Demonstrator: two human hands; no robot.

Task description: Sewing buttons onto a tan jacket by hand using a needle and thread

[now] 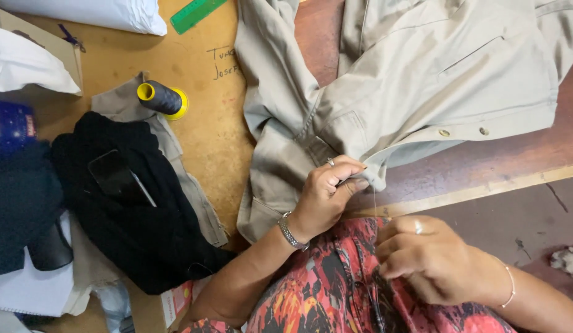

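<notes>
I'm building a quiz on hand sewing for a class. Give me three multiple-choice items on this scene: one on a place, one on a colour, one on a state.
1. Where does the dark grey thread spool with yellow ends lie?
A. on the tan wooden tabletop, left of the beige cotton garment
B. on the person's lap
C. on top of the garment

2. What colour is the flat plastic ruler at the top edge?
A. red
B. green
C. white

3. What is the left hand doing?
A. lying flat and open
B. holding the spool
C. pinching the garment's edge

Answers: 1 A, it rests on bare tabletop beside the garment. 2 B, it is bright green. 3 C, its fingers close on the fabric edge, while the right hand is closed over the lap.
</notes>
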